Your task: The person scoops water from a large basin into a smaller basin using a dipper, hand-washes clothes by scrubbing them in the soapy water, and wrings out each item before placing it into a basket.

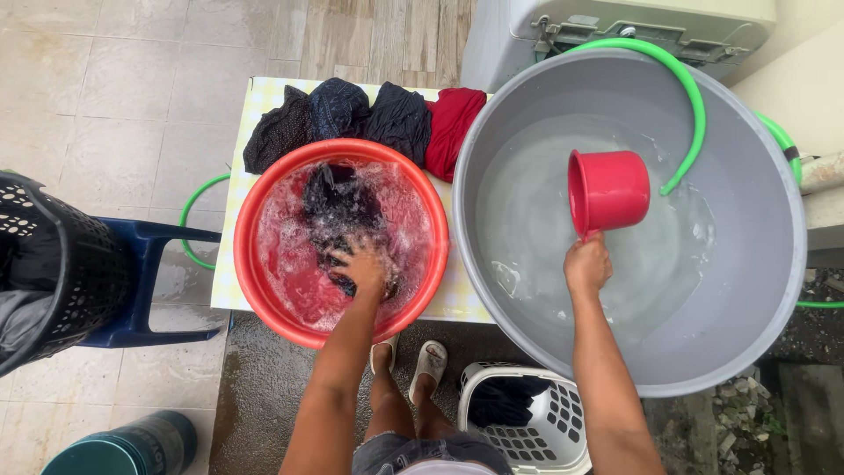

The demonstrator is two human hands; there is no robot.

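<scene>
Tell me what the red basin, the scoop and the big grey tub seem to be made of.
Red basin: likely plastic, glossy moulded rim. Red scoop, held by the right hand: likely plastic, smooth uniform colour. Grey tub: probably plastic, matte, thin rolled rim.

Left hand [362, 266] sunk in suds inside the red basin [255, 264], fingers [347, 262] partly lost under foam and a dark garment [338, 207]. Impossible to tell how tightly the cloth is gripped. Right hand [587, 266] seen from behind, wrapped around the handle of a red dipper [608, 189]; handle itself hidden. Black basket [53, 264] at far left cut off by the edge, contents dim. White hamper [549, 422] cropped at the bottom. Green cylinder [132, 447] at lower left cropped too. Counter [230, 255] mostly covered by basin and wrung clothes [352, 114]. Washing machine [633, 22] cut off at top.
</scene>
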